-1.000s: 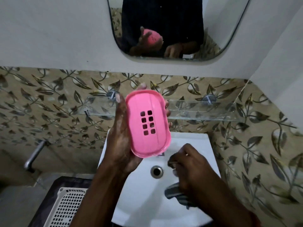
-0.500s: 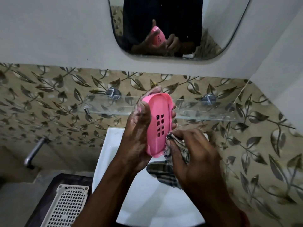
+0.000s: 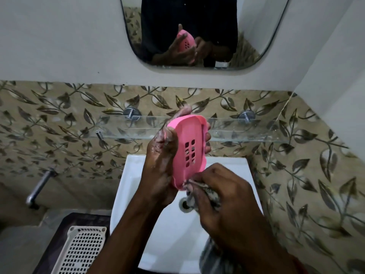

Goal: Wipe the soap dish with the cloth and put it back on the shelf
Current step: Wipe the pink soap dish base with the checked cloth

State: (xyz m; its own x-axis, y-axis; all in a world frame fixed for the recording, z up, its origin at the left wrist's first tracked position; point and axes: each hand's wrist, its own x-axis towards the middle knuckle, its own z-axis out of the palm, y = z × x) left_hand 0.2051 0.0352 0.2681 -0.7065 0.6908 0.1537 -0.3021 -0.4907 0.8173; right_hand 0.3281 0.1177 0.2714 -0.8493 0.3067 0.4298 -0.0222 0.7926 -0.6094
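A pink soap dish (image 3: 187, 139) with a block of square drain holes stands tilted on edge over the sink. My left hand (image 3: 160, 161) grips it from the left, with fingertips wrapped round its right rim. Below it, my right hand (image 3: 223, 196) is closed on a grey checked cloth (image 3: 209, 192) and presses it against the dish's lower edge. The cloth is mostly hidden under my right hand. Behind the dish, a glass shelf (image 3: 246, 129) runs along the leaf-patterned tiles.
A white sink (image 3: 136, 186) with its drain (image 3: 184, 204) lies under my hands. A mirror (image 3: 256, 36) hangs above and reflects the hands and dish. A metal tap (image 3: 39, 188) sticks out at the left. A white perforated basket (image 3: 83, 252) sits at the lower left.
My right hand has slid the cloth down from the dish's right side to its lower edge. The dish stays tilted in my left hand.
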